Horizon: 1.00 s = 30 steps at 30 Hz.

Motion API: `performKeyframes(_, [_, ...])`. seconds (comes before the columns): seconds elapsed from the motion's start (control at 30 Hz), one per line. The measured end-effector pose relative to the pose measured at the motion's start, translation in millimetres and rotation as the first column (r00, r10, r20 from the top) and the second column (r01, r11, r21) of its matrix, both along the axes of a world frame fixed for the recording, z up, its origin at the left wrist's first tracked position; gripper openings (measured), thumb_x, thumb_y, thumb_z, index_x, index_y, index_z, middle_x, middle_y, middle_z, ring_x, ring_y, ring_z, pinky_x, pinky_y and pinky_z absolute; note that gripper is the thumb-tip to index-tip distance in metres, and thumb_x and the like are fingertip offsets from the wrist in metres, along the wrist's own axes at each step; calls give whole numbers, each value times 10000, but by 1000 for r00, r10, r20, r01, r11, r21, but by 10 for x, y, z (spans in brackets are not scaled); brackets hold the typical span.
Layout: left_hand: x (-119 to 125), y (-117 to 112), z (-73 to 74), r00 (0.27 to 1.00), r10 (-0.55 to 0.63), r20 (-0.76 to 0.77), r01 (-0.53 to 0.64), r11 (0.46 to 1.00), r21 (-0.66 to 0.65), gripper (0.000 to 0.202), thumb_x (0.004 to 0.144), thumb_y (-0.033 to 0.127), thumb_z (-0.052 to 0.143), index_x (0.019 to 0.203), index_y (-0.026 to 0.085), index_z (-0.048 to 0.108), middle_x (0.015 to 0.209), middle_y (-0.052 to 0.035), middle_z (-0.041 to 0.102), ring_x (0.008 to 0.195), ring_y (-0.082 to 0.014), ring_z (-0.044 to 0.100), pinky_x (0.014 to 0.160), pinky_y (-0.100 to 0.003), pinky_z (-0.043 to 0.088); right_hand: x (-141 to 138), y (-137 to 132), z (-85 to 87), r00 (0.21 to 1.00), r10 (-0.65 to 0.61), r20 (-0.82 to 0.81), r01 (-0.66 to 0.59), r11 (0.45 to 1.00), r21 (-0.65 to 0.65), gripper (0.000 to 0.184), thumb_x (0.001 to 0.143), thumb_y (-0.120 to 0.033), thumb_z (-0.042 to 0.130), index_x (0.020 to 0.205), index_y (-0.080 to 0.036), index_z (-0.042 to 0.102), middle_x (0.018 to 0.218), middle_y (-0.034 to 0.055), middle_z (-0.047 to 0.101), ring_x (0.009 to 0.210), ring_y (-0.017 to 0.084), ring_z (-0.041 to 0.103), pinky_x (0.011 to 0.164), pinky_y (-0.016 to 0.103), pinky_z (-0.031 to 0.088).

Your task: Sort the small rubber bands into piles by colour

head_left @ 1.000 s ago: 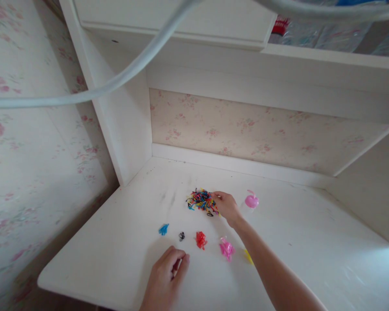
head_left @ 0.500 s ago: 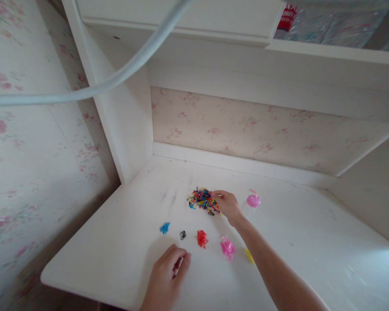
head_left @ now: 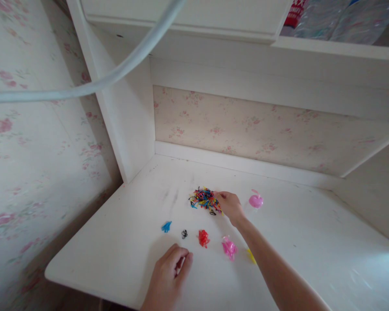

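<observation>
A mixed heap of small, thin, colourful bands [head_left: 204, 198] lies on the white desk [head_left: 123, 242]. My right hand [head_left: 229, 205] reaches to the heap's right edge, its fingertips pinched there; what is between them is too small to make out. My left hand [head_left: 171, 270] rests near the front, fingers curled with thumb and forefinger together, and whether it holds anything is hidden. Between the hands run sorted little piles: blue bands [head_left: 166, 226], black bands [head_left: 184, 234], red bands [head_left: 203, 238], pink bands [head_left: 229, 248] and yellow bands [head_left: 251, 255], these partly behind my right forearm.
A pink rounded plastic item [head_left: 256, 200] with a loop on top sits right of the heap. Across the upper left hangs a blurred white cable [head_left: 116, 73]. Above the desk is a shelf [head_left: 337, 49] with plastic-wrapped packages [head_left: 324, 19]. Flowered wallpaper [head_left: 16, 172] covers the left wall.
The view has shifted slightly, so everything sits a little further right. Both hands keep nearly the same pose, the right still at the heap's edge.
</observation>
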<state>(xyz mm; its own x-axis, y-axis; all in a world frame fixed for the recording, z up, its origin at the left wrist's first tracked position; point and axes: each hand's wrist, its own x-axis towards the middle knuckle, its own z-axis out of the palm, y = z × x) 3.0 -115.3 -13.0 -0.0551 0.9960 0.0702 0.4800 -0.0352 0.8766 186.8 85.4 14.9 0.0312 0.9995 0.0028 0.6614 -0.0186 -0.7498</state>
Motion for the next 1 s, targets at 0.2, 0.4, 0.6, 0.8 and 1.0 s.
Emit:
performKeyframes(0.2, [4, 8, -15, 1000, -4, -10, 4, 1000, 3, 341, 923, 440, 418, 759, 192, 585, 696, 5, 506, 630, -115, 498, 553, -203, 360, -23, -16, -18, 998, 9, -66, -10, 1000, -15, 411, 806, -498, 495, 834, -160, 727, 578, 7, 623, 524, 120, 540, 471, 202, 353])
performKeyframes(0.4, [1, 6, -7, 999, -4, -47, 5, 1000, 25, 338, 926, 423, 415, 754, 190, 590, 683, 6, 508, 621, -113, 501, 552, -204, 361, -40, 3, -76, 991, 19, -129, -22, 1000, -21, 346, 802, -405, 504, 918, -161, 721, 625, 3, 643, 520, 109, 532, 469, 195, 381])
performKeyframes(0.6, [5, 3, 22, 999, -5, -36, 6, 1000, 20, 329, 927, 424, 414, 767, 192, 584, 696, 8, 508, 637, -112, 508, 569, -203, 369, -26, 23, -96, 998, 22, -52, -23, 1000, -19, 331, 829, -380, 476, 968, -189, 708, 724, 15, 689, 553, 111, 574, 486, 193, 403])
performKeyframes(0.8, [8, -1, 39, 999, -4, -43, 5, 1000, 31, 336, 930, 416, 408, 741, 190, 569, 687, 7, 507, 628, -113, 505, 561, -202, 371, 20, -12, -43, 978, 80, 191, -77, 997, -26, 278, 843, -336, 478, 934, -231, 718, 835, 24, 713, 711, 145, 631, 596, 211, 418])
performKeyframes(1.0, [4, 3, 27, 999, -12, -47, 14, 999, 31, 328, 930, 416, 410, 753, 192, 572, 689, 5, 506, 627, -113, 508, 552, -199, 371, -38, -141, 26, 881, 199, 428, -191, 980, -63, 274, 868, -294, 469, 1014, -262, 700, 959, 44, 713, 883, 197, 636, 735, 258, 415])
